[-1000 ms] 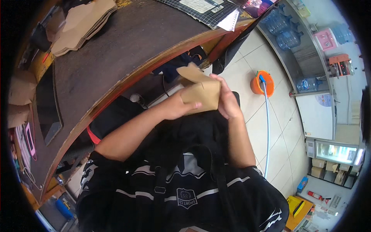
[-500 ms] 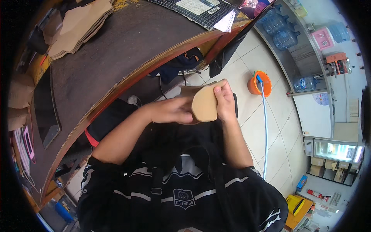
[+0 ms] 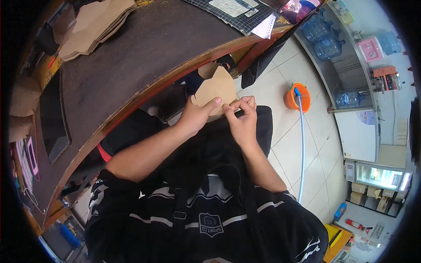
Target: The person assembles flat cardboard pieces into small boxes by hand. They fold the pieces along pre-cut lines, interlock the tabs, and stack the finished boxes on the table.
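Note:
A tan sheet of card [image 3: 217, 89] with cut, angled edges is held over my lap, just off the curved table edge. My left hand [image 3: 197, 116] grips its lower left part, thumb lying on the face and fingers hidden behind. At the lower right edge of the card, my right hand [image 3: 243, 118] pinches with thumb and bent fingers. A further brown flap shows behind the card's top; whether it belongs to the same piece I cannot tell.
On the dark curved table [image 3: 131, 61] lie a stack of brown cut card [image 3: 96, 28], a black gridded mat [image 3: 232, 15] and a dark glossy panel [image 3: 55, 127]. To the right, an orange bucket [image 3: 297, 97] with a blue-handled pole stands on the tiles near a shelf of water bottles [image 3: 326, 46].
The card has turned from a curved, edge-on pose to face up, moving slightly up and left. My right hand has shifted from its upper right edge to its lower edge.

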`<state>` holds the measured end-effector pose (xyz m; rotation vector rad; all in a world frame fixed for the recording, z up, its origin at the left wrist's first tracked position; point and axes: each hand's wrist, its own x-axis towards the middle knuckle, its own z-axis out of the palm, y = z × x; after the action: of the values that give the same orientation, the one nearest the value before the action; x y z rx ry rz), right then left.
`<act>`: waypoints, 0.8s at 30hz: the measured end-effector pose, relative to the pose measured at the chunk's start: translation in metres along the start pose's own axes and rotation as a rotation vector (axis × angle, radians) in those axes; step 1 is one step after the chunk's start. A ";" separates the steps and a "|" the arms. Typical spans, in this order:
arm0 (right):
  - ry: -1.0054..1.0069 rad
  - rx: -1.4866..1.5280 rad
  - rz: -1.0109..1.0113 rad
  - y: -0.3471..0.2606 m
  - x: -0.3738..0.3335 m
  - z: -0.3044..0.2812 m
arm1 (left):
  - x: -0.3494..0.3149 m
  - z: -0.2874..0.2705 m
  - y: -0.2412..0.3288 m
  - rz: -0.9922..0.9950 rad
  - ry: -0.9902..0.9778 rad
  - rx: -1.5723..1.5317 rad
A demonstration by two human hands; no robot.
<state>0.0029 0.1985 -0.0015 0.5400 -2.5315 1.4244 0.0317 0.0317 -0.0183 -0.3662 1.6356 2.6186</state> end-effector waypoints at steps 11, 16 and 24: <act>-0.205 0.344 0.205 0.028 0.007 -0.014 | 0.000 0.002 -0.009 -0.172 -0.113 -0.309; -0.193 0.546 0.245 0.044 0.009 -0.012 | 0.001 -0.005 -0.008 -0.232 -0.270 -0.270; -0.164 0.710 0.418 0.049 0.016 -0.021 | 0.006 -0.012 0.001 -0.421 -0.242 -0.129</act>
<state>-0.0313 0.2362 -0.0237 0.2197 -2.2788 2.5524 0.0279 0.0198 -0.0234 -0.3379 1.1714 2.3459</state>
